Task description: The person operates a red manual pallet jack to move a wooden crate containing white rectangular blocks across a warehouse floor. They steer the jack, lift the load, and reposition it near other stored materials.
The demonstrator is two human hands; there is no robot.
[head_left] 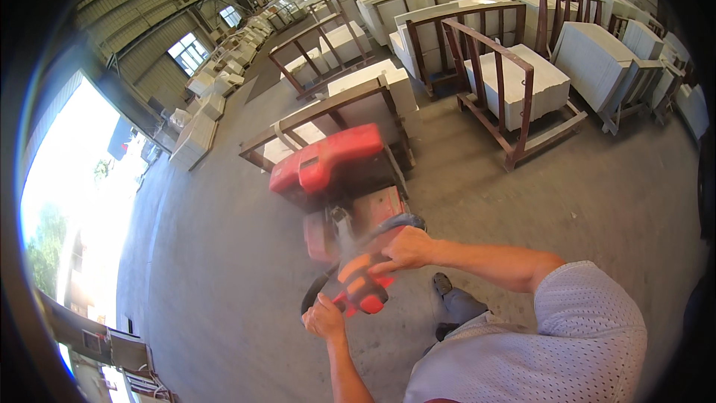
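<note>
A red pallet truck [328, 160] stands in front of me, its tiller reaching back toward my body. The control head [364, 283] of the tiller is red, orange and black, with a dark loop handle around it. My left hand [324, 319] is wrapped round the lower left side of this handle. At the handle's upper right side, my right hand [409, 248] is closed on the grip, some of its fingers reaching toward the control head. Just beyond the truck's red cover sits a brown metal rack [328, 121] with pale slabs; the truck's forks are hidden.
Another brown rack [518, 108] with a stack of white slabs [518, 82] stands ahead to the right. More slab stacks [597, 60] lean beyond it. Pale blocks [195, 138] line the left wall near a bright doorway [74, 179]. My shoes are on the concrete floor [246, 283].
</note>
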